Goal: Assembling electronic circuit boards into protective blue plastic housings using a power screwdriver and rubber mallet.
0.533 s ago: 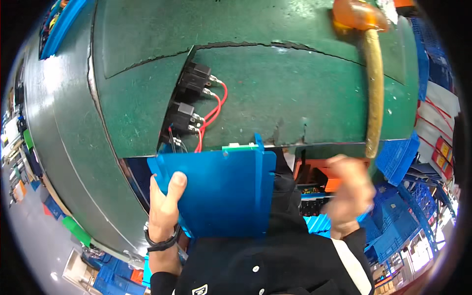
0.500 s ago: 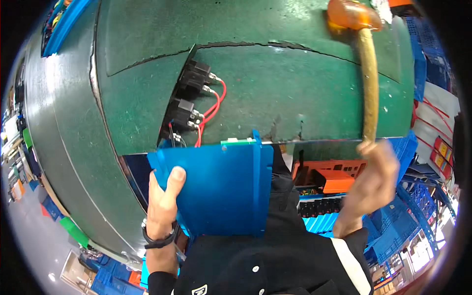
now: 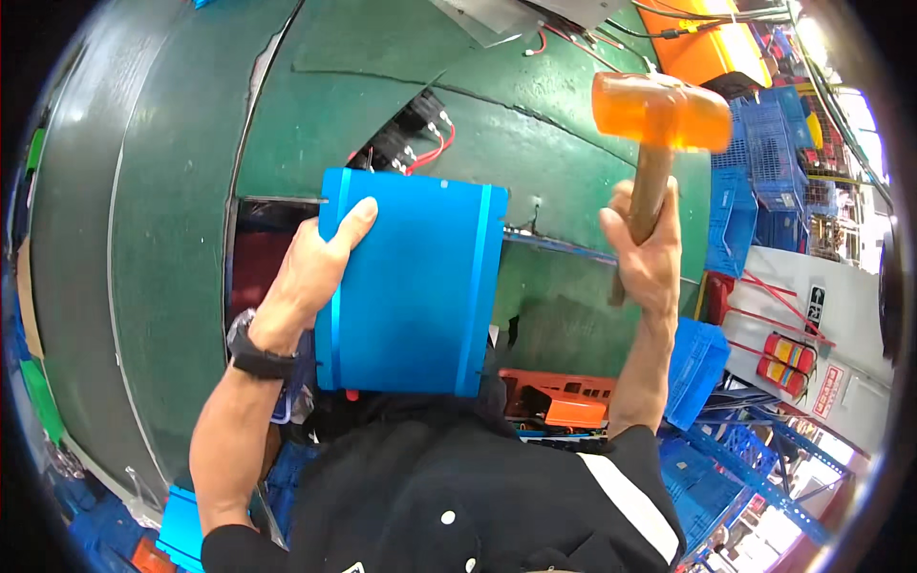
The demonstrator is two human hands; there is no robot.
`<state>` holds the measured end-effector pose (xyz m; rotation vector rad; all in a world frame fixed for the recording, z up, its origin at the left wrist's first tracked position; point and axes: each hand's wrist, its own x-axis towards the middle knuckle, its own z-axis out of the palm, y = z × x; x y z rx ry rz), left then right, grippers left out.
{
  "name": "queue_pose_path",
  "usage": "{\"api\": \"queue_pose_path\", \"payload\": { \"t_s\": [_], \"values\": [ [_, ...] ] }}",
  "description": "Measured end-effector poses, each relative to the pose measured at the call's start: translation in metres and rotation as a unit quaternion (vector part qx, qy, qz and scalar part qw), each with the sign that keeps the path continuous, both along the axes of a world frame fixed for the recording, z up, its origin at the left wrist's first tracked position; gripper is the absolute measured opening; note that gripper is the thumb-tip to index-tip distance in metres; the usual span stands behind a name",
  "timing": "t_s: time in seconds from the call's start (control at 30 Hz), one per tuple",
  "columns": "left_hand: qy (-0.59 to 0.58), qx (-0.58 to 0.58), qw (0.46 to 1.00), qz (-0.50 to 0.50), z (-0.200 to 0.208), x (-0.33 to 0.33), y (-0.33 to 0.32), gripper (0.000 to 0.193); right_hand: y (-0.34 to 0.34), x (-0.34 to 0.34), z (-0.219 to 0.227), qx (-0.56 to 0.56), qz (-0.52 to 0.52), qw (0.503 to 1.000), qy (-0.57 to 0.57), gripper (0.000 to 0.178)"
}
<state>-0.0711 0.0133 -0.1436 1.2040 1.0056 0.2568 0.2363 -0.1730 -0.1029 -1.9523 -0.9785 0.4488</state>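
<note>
A blue metal panel (image 3: 411, 286) with folded side edges is held against the front of the green workbench. My left hand (image 3: 320, 258) grips its left edge, thumb on the face and fingers hidden behind. My right hand (image 3: 650, 244) is closed round the wooden handle of a mallet (image 3: 661, 110) with a translucent orange head. The mallet is raised, head up, to the right of the panel and apart from it. Beyond the panel's top edge are black sockets (image 3: 406, 134) with red wires, partly covered by the panel.
The green workbench (image 3: 315, 124) has a cracked mat. An orange tray (image 3: 573, 411) sits below the bench edge. Blue crates (image 3: 731, 220) stand at the right, near a white cabinet (image 3: 783, 286). Grey sheets (image 3: 487, 19) and an orange container (image 3: 707, 43) lie at the far side.
My right hand has taken hold of the mallet and lifted it off the bench. The panel, with my left hand on it, now appears higher in view and hides more of the sockets.
</note>
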Motion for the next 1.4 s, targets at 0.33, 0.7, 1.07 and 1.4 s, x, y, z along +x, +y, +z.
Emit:
{"api": "queue_pose_path", "payload": {
  "t_s": [0.33,0.7,1.07,1.4],
  "values": [
    [0.024,-0.011,1.000,0.004,0.000,0.001,-0.001,0.057,0.028,-0.039,0.009,-0.143,0.270,0.921,-0.240,0.036],
    [0.014,0.007,1.000,-0.009,-0.006,0.002,0.000,0.060,0.020,-0.035,-0.011,-0.094,0.199,0.951,-0.216,0.024],
    [0.017,-0.023,1.000,-0.004,-0.005,-0.001,-0.003,0.066,0.020,-0.029,0.025,0.051,0.042,0.973,-0.223,0.025],
    [-0.003,-0.039,0.999,0.005,-0.006,-0.001,-0.002,0.066,0.038,-0.013,-0.009,-0.012,0.140,0.959,-0.244,0.037]
  ]
}}
